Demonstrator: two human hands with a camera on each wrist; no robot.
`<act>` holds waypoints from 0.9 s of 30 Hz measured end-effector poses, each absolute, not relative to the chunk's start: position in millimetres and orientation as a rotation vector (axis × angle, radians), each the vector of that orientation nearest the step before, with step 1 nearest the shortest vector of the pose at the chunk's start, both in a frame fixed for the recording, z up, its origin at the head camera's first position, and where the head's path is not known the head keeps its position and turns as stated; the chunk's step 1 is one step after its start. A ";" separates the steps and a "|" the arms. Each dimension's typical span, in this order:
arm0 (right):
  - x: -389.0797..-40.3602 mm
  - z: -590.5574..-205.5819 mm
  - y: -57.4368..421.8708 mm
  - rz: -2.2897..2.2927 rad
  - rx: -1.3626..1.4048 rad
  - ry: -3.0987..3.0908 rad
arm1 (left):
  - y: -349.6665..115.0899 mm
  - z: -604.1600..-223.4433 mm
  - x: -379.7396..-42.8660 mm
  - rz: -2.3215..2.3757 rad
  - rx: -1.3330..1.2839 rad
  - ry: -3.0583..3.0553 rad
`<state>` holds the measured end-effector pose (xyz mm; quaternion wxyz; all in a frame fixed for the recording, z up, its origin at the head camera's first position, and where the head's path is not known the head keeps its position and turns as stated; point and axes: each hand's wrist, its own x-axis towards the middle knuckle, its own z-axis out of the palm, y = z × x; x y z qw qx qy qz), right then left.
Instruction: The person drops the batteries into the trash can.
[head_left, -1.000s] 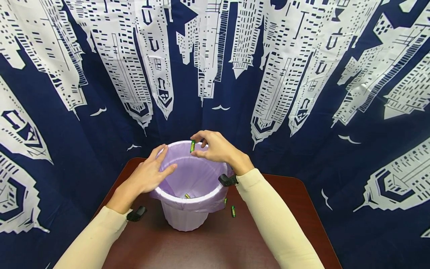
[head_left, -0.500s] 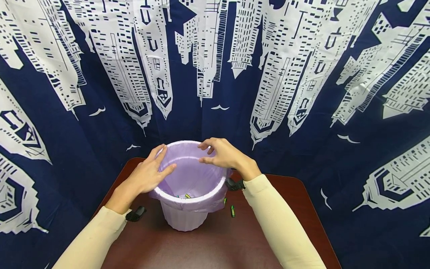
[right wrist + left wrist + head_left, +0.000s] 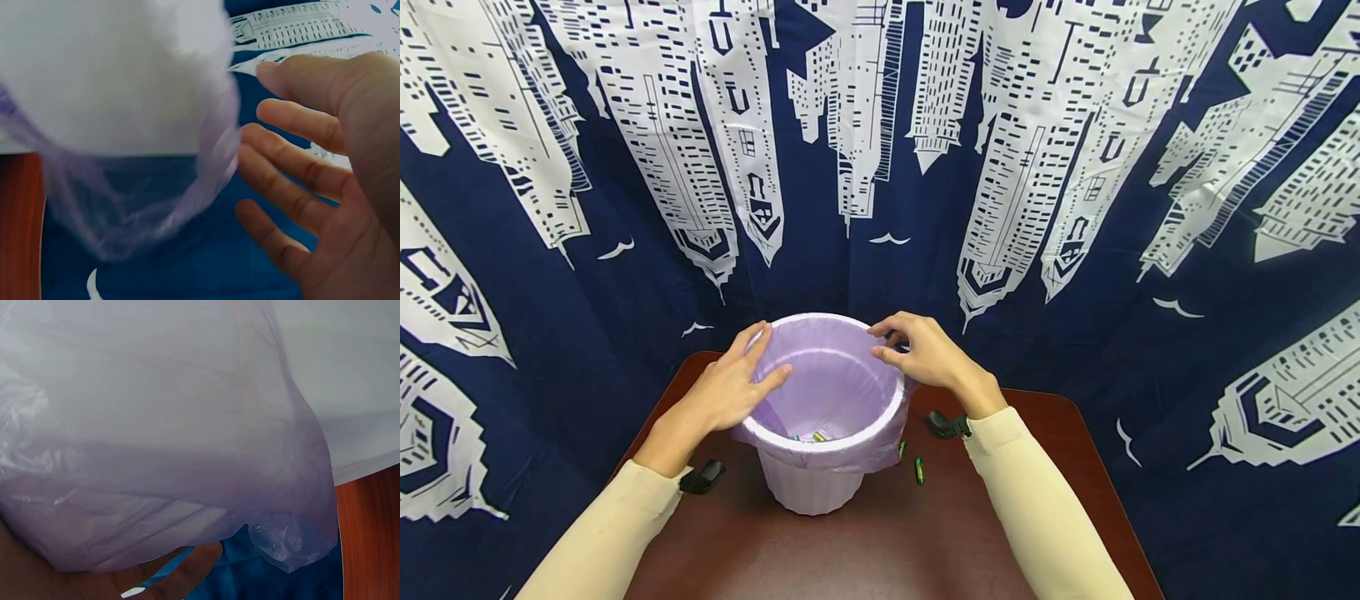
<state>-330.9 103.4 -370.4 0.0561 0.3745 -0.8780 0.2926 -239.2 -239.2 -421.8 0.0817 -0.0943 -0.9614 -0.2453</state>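
A lavender bin (image 3: 808, 492) stands on the table, lined with a thin purple plastic bag (image 3: 857, 460) folded over its rim. My left hand (image 3: 726, 387) rests on the left rim, fingers straight and thumb over the opening. In the left wrist view, the bag (image 3: 156, 506) partly covers the fingers. My right hand (image 3: 928, 350) is at the right rim, its fingers loosely bent and holding nothing; the right wrist view shows them spread beside the bag (image 3: 215, 144). Inside the bin lies a small green-yellow battery (image 3: 818, 437), with a green piece (image 3: 797, 437) near it.
Right of the bin, a green battery (image 3: 920, 471) lies on the brown table (image 3: 925, 542). Another green battery (image 3: 902, 450) is partly hidden by the bag. A navy curtain (image 3: 880, 275) with white buildings hangs behind and around the table.
My right hand let go of a green battery over the bin, and a green piece now shows inside. The hand then moved right to the rim. My left hand stayed put.
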 end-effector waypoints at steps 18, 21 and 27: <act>-323.4 -429.3 154.5 1.086 0.957 -2.598 | -239.8 -422.3 -239.4 -0.742 -0.270 -2.883; -321.1 -441.0 160.0 1.098 0.942 -2.616 | -239.8 -422.5 -239.3 -0.742 -0.271 -2.879; -316.7 -464.8 169.2 1.094 0.882 -2.645 | -239.4 -421.9 -238.5 -0.759 -0.273 -2.876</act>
